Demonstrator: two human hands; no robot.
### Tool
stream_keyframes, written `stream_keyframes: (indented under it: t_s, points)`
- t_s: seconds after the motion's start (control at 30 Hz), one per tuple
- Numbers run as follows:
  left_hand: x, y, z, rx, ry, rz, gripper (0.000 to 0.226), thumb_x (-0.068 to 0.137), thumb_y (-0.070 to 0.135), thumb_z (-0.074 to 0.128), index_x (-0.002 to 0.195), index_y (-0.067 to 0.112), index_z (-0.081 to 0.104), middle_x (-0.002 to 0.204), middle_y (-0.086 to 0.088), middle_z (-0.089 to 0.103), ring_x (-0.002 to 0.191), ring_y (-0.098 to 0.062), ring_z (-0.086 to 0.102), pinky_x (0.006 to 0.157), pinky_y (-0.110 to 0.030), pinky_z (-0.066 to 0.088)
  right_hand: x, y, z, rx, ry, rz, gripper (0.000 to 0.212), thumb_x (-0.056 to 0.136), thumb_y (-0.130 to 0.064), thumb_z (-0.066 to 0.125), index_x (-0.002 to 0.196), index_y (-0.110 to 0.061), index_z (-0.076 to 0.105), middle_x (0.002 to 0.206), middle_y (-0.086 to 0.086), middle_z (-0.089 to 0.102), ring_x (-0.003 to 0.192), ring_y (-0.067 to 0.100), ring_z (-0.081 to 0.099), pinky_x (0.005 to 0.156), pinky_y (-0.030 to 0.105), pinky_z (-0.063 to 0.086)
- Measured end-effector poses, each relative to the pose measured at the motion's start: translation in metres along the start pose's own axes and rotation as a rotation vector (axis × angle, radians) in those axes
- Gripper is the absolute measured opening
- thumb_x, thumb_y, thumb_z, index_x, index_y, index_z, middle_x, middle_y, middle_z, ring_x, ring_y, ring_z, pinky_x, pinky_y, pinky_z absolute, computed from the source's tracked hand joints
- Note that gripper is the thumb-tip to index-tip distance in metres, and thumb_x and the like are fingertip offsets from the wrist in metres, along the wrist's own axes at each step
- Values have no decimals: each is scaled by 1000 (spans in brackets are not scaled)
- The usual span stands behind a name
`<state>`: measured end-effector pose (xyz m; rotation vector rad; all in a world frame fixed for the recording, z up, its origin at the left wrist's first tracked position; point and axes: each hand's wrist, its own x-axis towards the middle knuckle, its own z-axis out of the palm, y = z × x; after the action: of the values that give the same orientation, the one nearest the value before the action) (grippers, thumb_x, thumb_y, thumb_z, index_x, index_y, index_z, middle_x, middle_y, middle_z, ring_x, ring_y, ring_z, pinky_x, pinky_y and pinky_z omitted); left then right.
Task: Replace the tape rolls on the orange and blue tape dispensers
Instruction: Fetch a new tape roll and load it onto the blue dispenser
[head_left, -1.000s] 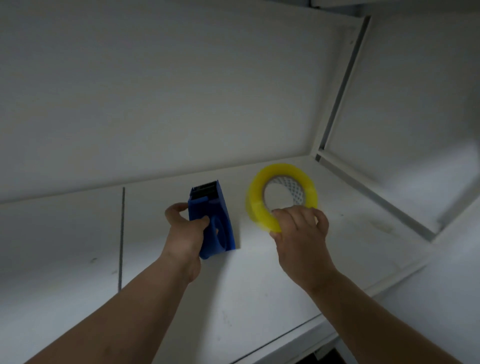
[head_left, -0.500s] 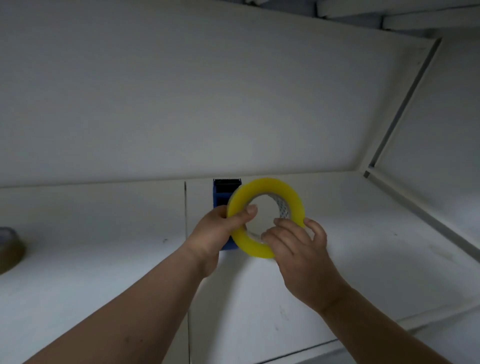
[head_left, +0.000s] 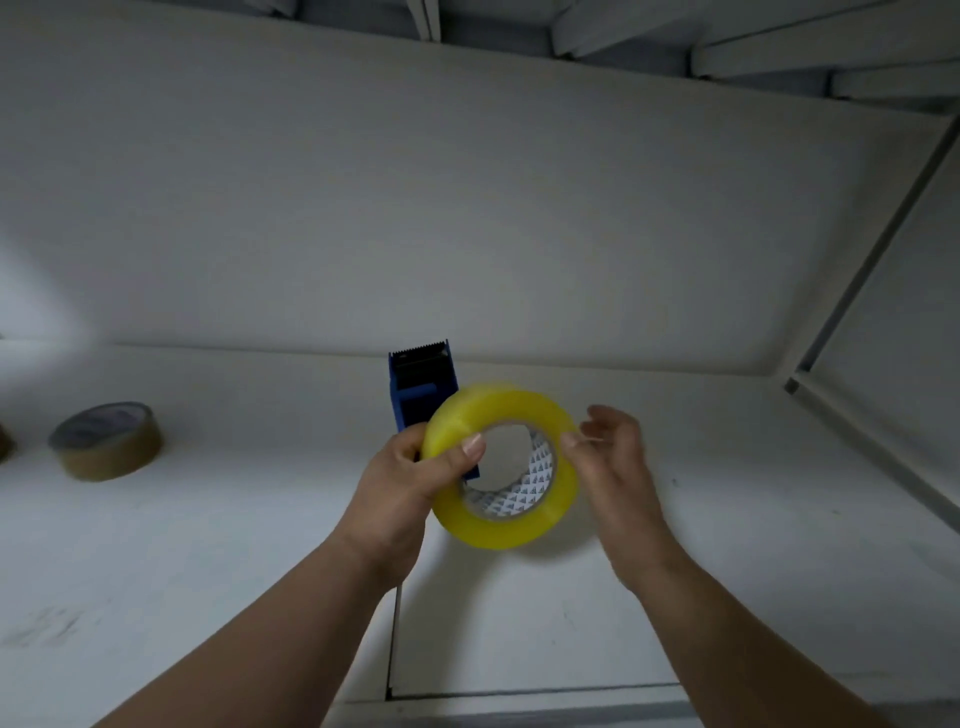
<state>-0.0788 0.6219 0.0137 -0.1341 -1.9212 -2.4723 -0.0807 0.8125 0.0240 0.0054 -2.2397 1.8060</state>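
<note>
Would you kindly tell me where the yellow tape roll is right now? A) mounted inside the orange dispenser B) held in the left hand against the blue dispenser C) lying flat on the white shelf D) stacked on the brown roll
B: the left hand clamps the yellow tape roll with its thumb, against the blue plastic tape dispenser.

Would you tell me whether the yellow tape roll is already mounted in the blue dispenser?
Not mounted. The yellow tape roll is out in front of the blue dispenser, its core hollow, pinched by the left hand.
</note>
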Motion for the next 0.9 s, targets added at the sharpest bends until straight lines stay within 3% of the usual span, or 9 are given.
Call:
stream_keyframes:
  t_s: [0.07, 0.13, 0.27, 0.37, 0.43, 0.6, 0.7, 0.83, 0.9]
  points:
    - [-12, 3, -4, -34, 37, -9, 37, 72, 32, 75, 97, 5, 72, 95, -23, 69, 90, -33, 64, 82, -50, 51, -2, -3, 2, 186, -305, 223, 51, 73, -54, 69, 117, -30, 59, 123, 1, 63, 115, 18, 59, 99, 40, 46]
    - [-23, 5, -10, -40, 60, -7, 50, 72, 33, 76, 107, -2, 67, 112, -33, 65, 105, -46, 62, 95, -60, 47, -9, -6, 7, 300, -410, 286, 51, 71, -50, 67, 117, -29, 63, 119, 6, 67, 106, 21, 66, 94, 43, 52]
    - [-37, 9, -29, 11, 46, 23, 56, 65, 42, 81, 106, 6, 70, 111, -31, 66, 105, -44, 63, 88, -55, 52, -19, -14, 22, 424, -451, 262, 49, 70, -35, 71, 118, -24, 62, 107, 9, 68, 93, 23, 69, 73, 36, 55]
    - [-44, 13, -45, 33, -13, 59, 39, 65, 43, 80, 97, 20, 76, 93, -7, 75, 88, -18, 70, 69, -25, 56, -25, -22, 38, 417, -459, 238, 49, 69, -31, 73, 117, -30, 63, 110, 9, 68, 102, 27, 66, 80, 42, 53]
    - [-49, 17, -58, 40, -27, 69, 36, 66, 43, 80, 96, 24, 76, 88, 0, 75, 84, -12, 71, 66, -20, 54, -28, -28, 51, 425, -459, 225, 45, 69, -28, 74, 114, -30, 64, 108, 7, 68, 102, 27, 64, 83, 44, 51]
    - [-54, 37, -110, 46, -18, 61, 46, 63, 38, 82, 103, 16, 75, 105, -19, 73, 98, -29, 69, 79, -32, 57, -36, -47, 98, 445, -472, 163, 45, 73, -10, 75, 114, -23, 64, 100, 2, 72, 94, 21, 68, 76, 37, 55]
    - [-59, 53, -148, 78, -60, 28, 46, 68, 28, 81, 107, 6, 72, 106, -21, 73, 99, -33, 69, 80, -33, 56, -40, -58, 131, 450, -462, 145, 52, 73, 12, 62, 117, -16, 62, 110, 17, 65, 100, 34, 64, 87, 51, 51]
    - [-73, 73, -202, 118, -141, -37, 62, 65, 34, 76, 116, 0, 66, 119, -31, 65, 111, -46, 61, 94, -51, 48, -52, -70, 183, 417, -454, 149, 56, 56, 8, 56, 108, -12, 60, 98, 16, 63, 90, 30, 64, 77, 47, 48]
    - [-79, 79, -223, 133, -200, -41, 54, 66, 33, 77, 114, 9, 71, 118, -23, 69, 111, -38, 64, 96, -46, 50, -60, -71, 205, 415, -456, 152, 51, 55, 6, 55, 102, -13, 62, 94, 15, 64, 86, 28, 66, 75, 46, 47]
